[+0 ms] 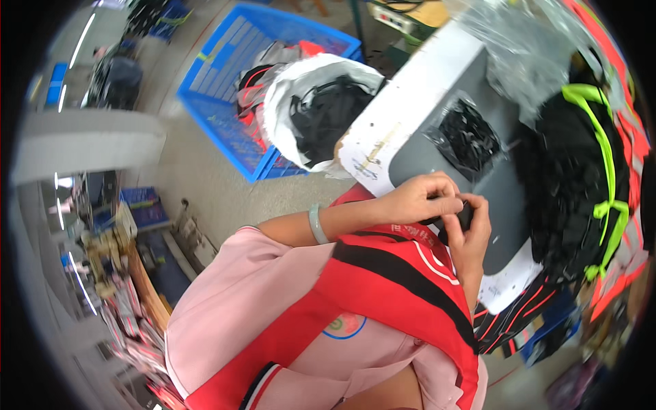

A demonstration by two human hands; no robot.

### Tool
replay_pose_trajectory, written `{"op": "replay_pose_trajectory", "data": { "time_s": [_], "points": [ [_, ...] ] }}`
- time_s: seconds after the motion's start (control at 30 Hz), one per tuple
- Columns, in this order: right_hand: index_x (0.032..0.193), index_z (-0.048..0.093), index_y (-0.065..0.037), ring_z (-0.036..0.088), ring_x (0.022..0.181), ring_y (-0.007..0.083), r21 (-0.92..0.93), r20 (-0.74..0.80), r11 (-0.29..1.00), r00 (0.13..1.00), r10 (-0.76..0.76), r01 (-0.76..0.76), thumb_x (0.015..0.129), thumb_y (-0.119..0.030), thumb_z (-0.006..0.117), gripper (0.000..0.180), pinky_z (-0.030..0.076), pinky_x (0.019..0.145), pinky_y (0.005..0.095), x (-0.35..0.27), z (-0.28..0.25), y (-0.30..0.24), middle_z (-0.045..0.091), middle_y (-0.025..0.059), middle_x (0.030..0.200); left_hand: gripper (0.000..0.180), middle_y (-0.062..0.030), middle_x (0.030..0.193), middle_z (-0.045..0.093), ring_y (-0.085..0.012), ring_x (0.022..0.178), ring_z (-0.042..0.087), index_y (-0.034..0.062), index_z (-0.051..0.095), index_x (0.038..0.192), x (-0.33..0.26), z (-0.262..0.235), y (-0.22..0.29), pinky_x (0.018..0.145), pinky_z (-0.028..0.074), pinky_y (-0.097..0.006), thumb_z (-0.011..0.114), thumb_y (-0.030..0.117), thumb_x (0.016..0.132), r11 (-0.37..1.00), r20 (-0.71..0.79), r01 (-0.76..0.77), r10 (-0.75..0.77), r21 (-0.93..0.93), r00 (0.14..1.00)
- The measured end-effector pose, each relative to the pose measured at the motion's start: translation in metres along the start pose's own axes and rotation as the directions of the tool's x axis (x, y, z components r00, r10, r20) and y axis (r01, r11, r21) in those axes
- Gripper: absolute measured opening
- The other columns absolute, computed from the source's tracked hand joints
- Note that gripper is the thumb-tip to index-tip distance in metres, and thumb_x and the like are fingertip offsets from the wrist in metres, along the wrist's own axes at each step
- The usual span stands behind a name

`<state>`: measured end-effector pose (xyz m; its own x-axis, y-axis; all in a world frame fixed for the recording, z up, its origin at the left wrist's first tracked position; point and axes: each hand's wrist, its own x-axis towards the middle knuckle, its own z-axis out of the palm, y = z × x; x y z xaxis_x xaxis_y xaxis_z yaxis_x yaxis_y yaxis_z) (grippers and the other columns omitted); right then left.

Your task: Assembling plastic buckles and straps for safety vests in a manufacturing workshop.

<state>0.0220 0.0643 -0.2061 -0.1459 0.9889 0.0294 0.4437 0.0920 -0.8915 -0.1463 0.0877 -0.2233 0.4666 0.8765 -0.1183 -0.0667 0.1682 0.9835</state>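
A small black part (463, 217) is clamped between both hands at the near edge of the grey counter (417, 147). The grip of the left hand (417, 198) is closed over the part from above; the grip of the right hand (471, 236) is closed on it from below. A clear bag of black pieces (468, 137) lies on the counter just beyond. A red-and-black fabric piece (403, 273) is draped beneath the hands.
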Motion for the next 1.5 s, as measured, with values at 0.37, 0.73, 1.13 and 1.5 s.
{"op": "replay_pose_trajectory", "data": {
  "time_s": [0.37,0.73,1.13,1.5],
  "points": [
    [0.109,0.058,-0.001,0.057,0.103,0.0293,0.009,0.049,0.972,0.97,-0.236,0.236,0.077,-0.011,0.069,0.035,0.043,0.09,0.0343,0.034,0.014,0.006,0.058,0.0153,0.111,0.013,-0.02,0.094,0.065,-0.0275,0.081,0.065,0.0055,0.06,0.083,-0.081,-0.194,0.092,0.065,0.053,-0.034,0.055,0.016,0.089,0.742,-0.643,-0.528,0.174,-0.413,0.746],
    [0.119,0.056,-0.001,0.059,0.101,0.0222,0.046,-0.041,0.997,0.997,0.07,-0.068,0.087,-0.012,0.059,0.034,0.045,0.088,0.0309,0.028,-0.011,0.036,0.058,0.0131,0.115,0.03,-0.0012,0.08,0.06,-0.0077,0.074,0.054,0.0033,0.06,0.079,-0.083,-0.263,-0.006,0.069,0.046,-0.025,0.059,0.03,0.092,0.921,-0.826,0.275,0.08,0.275,0.558],
    [0.131,0.034,0.006,0.062,0.071,0.0153,0.655,-0.35,0.752,0.851,0.391,-0.076,0.095,-0.025,0.053,0.051,0.051,0.061,0.0266,0.124,-0.063,0.067,0.062,0.014,0.098,0.02,-0.0084,0.085,0.064,-0.0151,0.074,0.062,-0.0005,0.063,0.095,0.115,-0.033,0.008,0.07,0.05,-0.026,0.064,0.017,0.086,0.896,-0.019,-0.145,0.168,0.419,0.986],
    [0.098,0.055,-0.004,0.052,0.067,0.0054,0.348,-0.36,0.928,0.895,0.265,-0.135,0.093,-0.023,0.058,0.02,0.04,0.058,0.0179,0.082,-0.054,0.082,0.056,-0.0015,0.076,0.023,-0.0015,0.089,0.064,-0.0078,0.075,0.06,0.0,0.061,0.101,0.154,0.025,-0.003,0.065,0.049,-0.022,0.063,0.018,0.087,0.998,0.028,0.053,-0.052,-0.034,0.998]
  ]
}}
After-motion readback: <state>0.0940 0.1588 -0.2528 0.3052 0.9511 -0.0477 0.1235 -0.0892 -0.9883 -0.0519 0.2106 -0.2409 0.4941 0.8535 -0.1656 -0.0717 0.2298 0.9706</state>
